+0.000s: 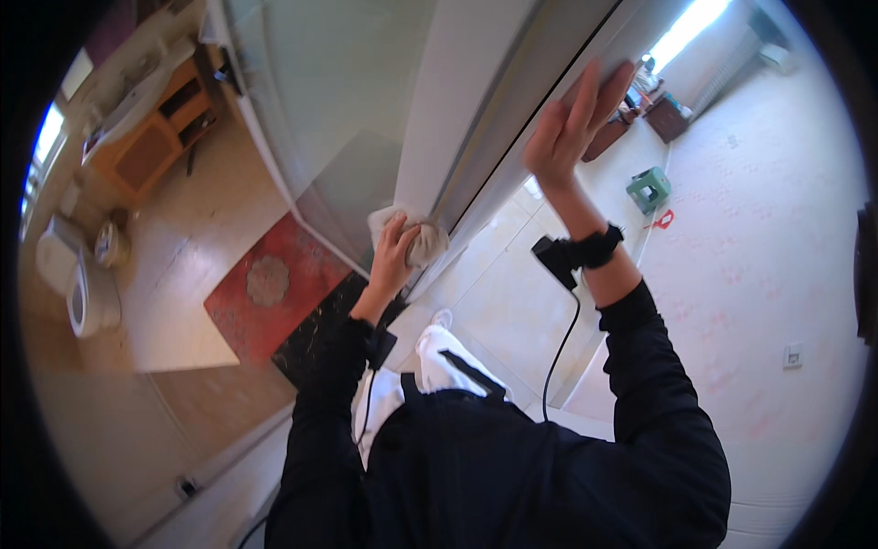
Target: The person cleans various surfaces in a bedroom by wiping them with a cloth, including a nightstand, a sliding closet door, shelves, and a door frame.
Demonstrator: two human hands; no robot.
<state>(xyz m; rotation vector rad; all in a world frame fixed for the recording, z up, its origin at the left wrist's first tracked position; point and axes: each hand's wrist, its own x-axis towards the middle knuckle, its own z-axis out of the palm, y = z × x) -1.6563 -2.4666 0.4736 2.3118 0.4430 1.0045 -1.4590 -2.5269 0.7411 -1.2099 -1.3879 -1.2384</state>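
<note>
A crumpled pale cloth [432, 246] is under the fingers of my left hand [389, 269], which presses it against the lower part of a white door frame [449, 96]. Left of that frame stands a frosted glass panel [329, 82] with a pale edge strip. My right hand [566, 130] rests higher up on the frame's outer edge, its fingers spread and holding nothing. Each wrist wears a black strap with a small box and a cable.
Left, a red patterned mat [274, 288] lies by a black stone threshold [319, 336]. Beyond are a toilet [92, 298], a bucket [111, 243] and a wooden washbasin cabinet [140, 161]. Rightward, a green stool [648, 189] and a red object [662, 219] sit near the wall [754, 219].
</note>
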